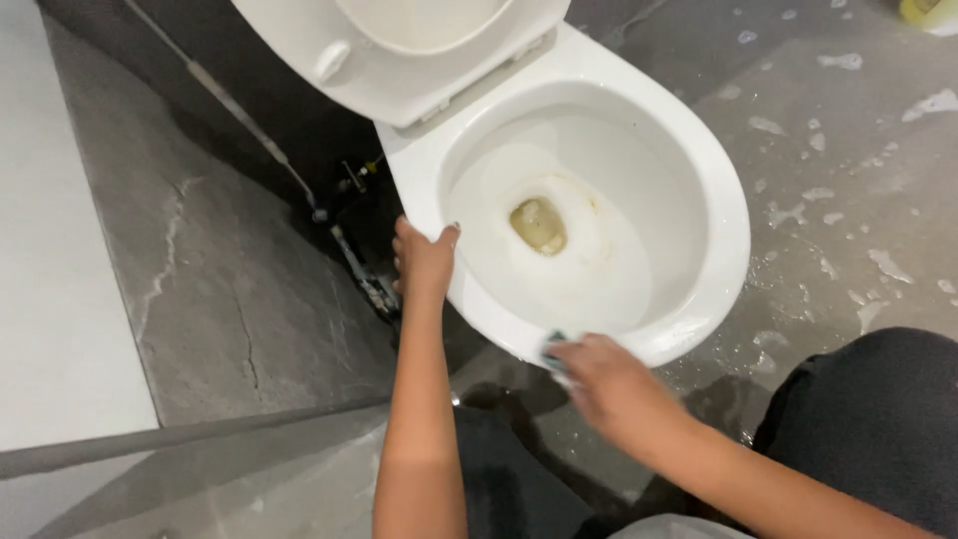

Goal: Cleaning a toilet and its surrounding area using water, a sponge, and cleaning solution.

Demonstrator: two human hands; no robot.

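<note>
Two hands [424,262] [599,379] on one toilet bowl [718,200], one sponge [552,349].

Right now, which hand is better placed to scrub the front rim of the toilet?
Right. The right hand holds a sponge against the front rim of the toilet, while the left hand only grips the side rim.

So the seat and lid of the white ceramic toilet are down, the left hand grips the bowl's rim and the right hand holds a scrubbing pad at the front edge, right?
Not quite: the head view shows the white ceramic toilet's seat and lid raised, not down. The rest holds: the left hand grips the rim, and the right hand holds a greenish scrubbing pad at the front edge.
</note>
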